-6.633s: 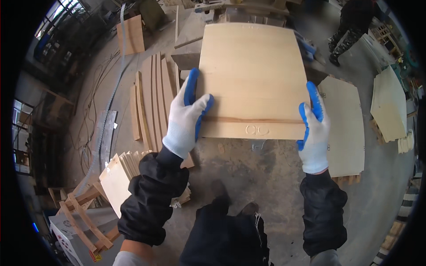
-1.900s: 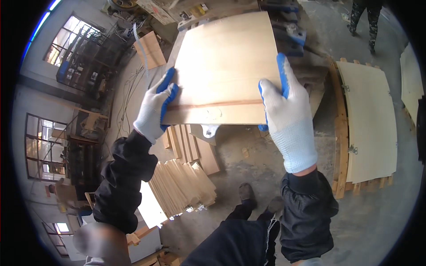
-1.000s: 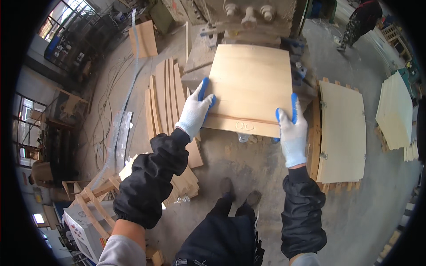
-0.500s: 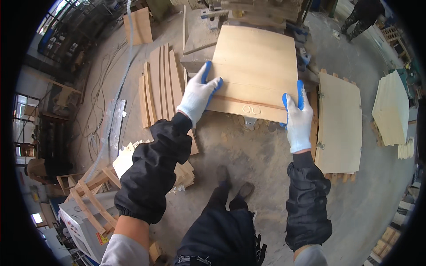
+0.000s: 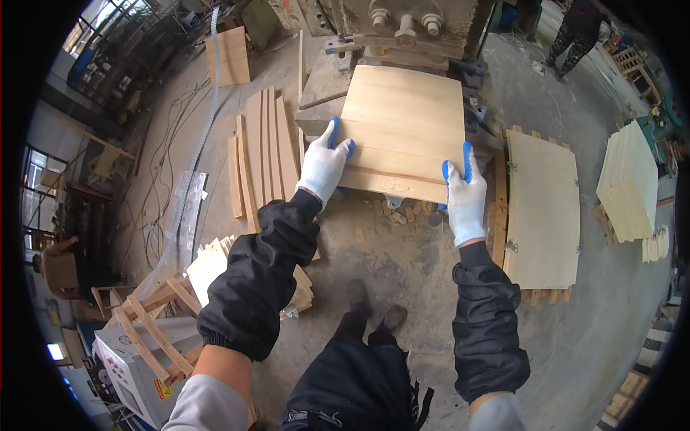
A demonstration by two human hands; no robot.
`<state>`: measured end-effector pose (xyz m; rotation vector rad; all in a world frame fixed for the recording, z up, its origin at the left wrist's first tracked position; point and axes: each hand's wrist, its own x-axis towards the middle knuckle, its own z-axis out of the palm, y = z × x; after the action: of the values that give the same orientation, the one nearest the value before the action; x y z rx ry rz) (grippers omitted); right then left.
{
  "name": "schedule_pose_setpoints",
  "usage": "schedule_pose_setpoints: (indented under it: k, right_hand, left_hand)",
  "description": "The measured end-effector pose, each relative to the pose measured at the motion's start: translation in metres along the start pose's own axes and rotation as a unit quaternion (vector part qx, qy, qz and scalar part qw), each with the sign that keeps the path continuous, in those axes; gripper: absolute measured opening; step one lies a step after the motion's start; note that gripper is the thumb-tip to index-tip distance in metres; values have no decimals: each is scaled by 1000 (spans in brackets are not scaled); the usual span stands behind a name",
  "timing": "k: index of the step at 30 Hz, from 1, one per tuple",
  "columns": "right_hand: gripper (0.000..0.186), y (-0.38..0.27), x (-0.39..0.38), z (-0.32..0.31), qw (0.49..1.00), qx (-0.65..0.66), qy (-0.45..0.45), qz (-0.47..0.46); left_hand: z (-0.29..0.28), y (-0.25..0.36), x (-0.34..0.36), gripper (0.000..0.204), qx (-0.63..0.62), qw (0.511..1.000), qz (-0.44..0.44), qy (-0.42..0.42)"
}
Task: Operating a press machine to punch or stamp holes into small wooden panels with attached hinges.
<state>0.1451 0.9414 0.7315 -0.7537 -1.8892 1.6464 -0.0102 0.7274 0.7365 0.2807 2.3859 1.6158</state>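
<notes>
A pale plywood panel lies in front of me on the bed of a machine. Two ring-shaped marks show near its close edge, beside a darker brown streak. My left hand, in a white glove with blue fingertips, grips the panel's left edge, thumb on top. On the right edge, my right hand holds it the same way, in a matching glove. The fingers under the panel are mostly hidden. A metal bracket pokes out beneath the close edge.
Beyond the panel stands a heavy machine with large bolts. Plywood stacks rest on pallets at right. Long boards lie at left, near a grey hose. A grey cabinet is at lower left. Another person stands far right.
The view has tilted upward, bringing the machine's bolts into sight. Both hands keep their grip on the panel, which sits slightly further left and lower in the picture.
</notes>
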Motion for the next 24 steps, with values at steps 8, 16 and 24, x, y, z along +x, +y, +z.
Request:
schedule_pose_setpoints:
  k: [8, 16, 24]
  right_hand:
    - [57, -2, 5, 5, 1000, -5, -10, 13]
    - [56, -1, 8, 5, 999, -19, -10, 27]
    - [58, -16, 13, 16, 997, -71, -6, -18]
  left_hand:
    - [0, -11, 5, 62, -45, 999, -9, -3]
    - [0, 2, 4, 62, 49, 999, -9, 21]
    - [-7, -12, 15, 61, -74, 997, -27, 15]
